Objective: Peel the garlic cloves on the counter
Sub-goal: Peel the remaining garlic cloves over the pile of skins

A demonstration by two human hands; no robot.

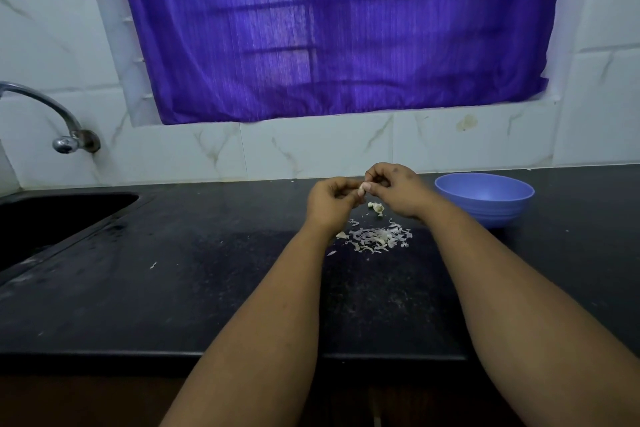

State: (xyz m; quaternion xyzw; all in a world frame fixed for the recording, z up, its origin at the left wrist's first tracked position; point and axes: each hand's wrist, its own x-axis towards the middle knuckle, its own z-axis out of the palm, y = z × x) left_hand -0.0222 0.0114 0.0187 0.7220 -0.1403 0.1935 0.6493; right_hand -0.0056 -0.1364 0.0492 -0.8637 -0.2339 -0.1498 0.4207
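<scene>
Both hands are raised just above the black counter (173, 288), meeting around one small pale garlic clove (362, 189). My left hand (332, 199) pinches the clove from the left with curled fingers. My right hand (394, 189) pinches it from the right with thumb and fingertips. Below the hands, a few loose garlic pieces (376, 208) lie on the counter. A heap of papery peeled skins (377, 237) is spread nearer to me.
A blue plastic bowl (485, 199) stands on the counter right of my right hand. A dark sink (52, 222) is sunk into the counter at the left, with a chrome tap (65, 135) on the tiled wall. A purple curtain (329, 28) hangs behind.
</scene>
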